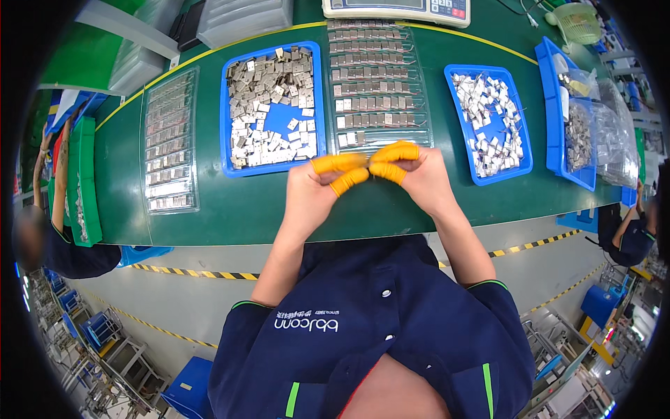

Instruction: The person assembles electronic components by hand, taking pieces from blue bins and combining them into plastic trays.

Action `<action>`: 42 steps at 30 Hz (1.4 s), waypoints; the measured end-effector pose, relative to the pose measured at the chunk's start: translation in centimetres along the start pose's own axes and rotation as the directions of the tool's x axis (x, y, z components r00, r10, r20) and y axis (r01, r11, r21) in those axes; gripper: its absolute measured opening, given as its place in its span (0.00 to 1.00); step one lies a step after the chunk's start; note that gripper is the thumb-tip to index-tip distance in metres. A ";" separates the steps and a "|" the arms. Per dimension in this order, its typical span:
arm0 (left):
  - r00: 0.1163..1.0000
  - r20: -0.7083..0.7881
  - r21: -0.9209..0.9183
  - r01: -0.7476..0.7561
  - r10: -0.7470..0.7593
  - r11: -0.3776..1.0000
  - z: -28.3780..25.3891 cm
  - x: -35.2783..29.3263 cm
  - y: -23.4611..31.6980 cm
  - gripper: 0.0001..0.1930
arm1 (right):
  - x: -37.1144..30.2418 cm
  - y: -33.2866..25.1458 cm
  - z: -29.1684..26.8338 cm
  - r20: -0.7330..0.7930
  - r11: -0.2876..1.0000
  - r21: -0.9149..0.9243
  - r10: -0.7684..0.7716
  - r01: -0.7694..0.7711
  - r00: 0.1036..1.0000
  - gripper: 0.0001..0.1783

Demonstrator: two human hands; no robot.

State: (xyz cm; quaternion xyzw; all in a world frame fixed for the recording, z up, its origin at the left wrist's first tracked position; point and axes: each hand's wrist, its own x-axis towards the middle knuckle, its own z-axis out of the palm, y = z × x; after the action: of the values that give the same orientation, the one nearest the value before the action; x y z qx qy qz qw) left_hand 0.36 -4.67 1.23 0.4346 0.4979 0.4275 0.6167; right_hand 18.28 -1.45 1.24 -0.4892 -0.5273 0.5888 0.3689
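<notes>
My left hand [320,183] and my right hand [413,173] meet over the front of the green table, with yellow finger covers on thumbs and fingers. Both are pinched closed, fingertips nearly touching; whatever small piece they grip is too hidden and blurred to name. Just beyond them lies a clear plastic tray [421,138] holding rows of small metal pieces with thin wires; its nearest row is only partly filled. Left of it, a blue tray [225,133] holds many loose silvery metal pieces [273,77]. A second blue tray [527,150], on the right, contains white pieces with wires [488,105].
Another filled clear tray [171,140] lies at the left. A scale [398,8] stands at the back. Blue bins [551,105] with plastic bags [614,133] line the right end. Co-workers sit at both sides, a green bin [86,181] near the left one.
</notes>
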 end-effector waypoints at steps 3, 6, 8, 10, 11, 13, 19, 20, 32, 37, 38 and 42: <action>0.947 -0.263 0.070 -0.170 0.182 0.983 -1.6 0.9 0.4 0.14 | 1.3 -0.4 0.2 -0.123 0.909 -0.340 -0.297 0.241 0.947 0.06; 0.854 -0.423 0.092 -0.291 0.302 0.952 -3.9 1.1 0.2 0.11 | 2.4 1.1 0.1 -0.004 0.445 -0.805 -0.665 0.392 0.746 0.08; 0.818 -0.473 0.178 -0.275 0.328 0.945 -4.9 0.9 0.5 0.11 | 2.6 1.7 0.3 0.014 0.413 -0.819 -0.679 0.398 0.734 0.08; 0.805 -0.490 0.192 -0.274 0.334 0.942 -5.6 0.9 0.7 0.10 | 2.7 1.9 0.3 0.032 0.381 -0.833 -0.690 0.401 0.723 0.07; 0.793 -0.506 0.205 -0.272 0.340 0.940 -5.8 0.8 0.8 0.10 | 2.8 2.0 0.2 0.060 0.379 -0.827 -0.675 0.415 0.736 0.07; 0.784 -0.511 0.252 -0.255 0.352 0.934 -6.2 1.0 0.6 0.10 | 2.7 1.8 0.0 0.089 0.377 -0.821 -0.657 0.429 0.748 0.08; 0.746 -0.406 0.730 -0.082 0.527 0.679 -7.2 2.5 0.8 0.11 | 1.7 0.4 -5.3 -0.274 0.553 -0.814 -0.635 0.179 0.722 0.08; 0.762 -0.372 0.787 -0.044 0.530 0.616 -7.2 2.8 0.9 0.12 | 1.5 0.2 -6.5 -0.344 0.587 -0.805 -0.575 0.081 0.742 0.09; 0.839 -0.278 0.909 0.073 0.467 0.410 -6.7 4.3 0.3 0.11 | 0.3 1.0 -11.7 -0.662 0.511 -0.701 -0.205 -0.498 0.721 0.11; 0.827 -0.332 0.856 0.063 0.453 0.513 -6.0 4.4 0.6 0.09 | 0.1 1.6 -12.4 -0.488 0.468 -0.856 -0.587 -0.222 0.646 0.10; 0.801 -0.440 0.744 0.071 0.407 0.664 -5.5 4.2 0.9 0.08 | 0.1 1.7 -12.7 -0.491 0.468 -0.855 -0.586 -0.225 0.645 0.10; 0.769 -0.569 0.152 -0.249 0.290 0.957 -5.5 3.8 0.7 0.06 | 0.6 1.9 -13.8 -0.632 0.764 -0.645 -0.502 -0.041 0.590 0.10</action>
State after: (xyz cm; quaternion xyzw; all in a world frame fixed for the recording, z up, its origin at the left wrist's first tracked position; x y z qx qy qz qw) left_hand -4.59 -0.24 0.29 0.3693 0.6101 0.6071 0.3504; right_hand 31.61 2.35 -0.31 -0.7051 -0.5338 0.0631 0.4626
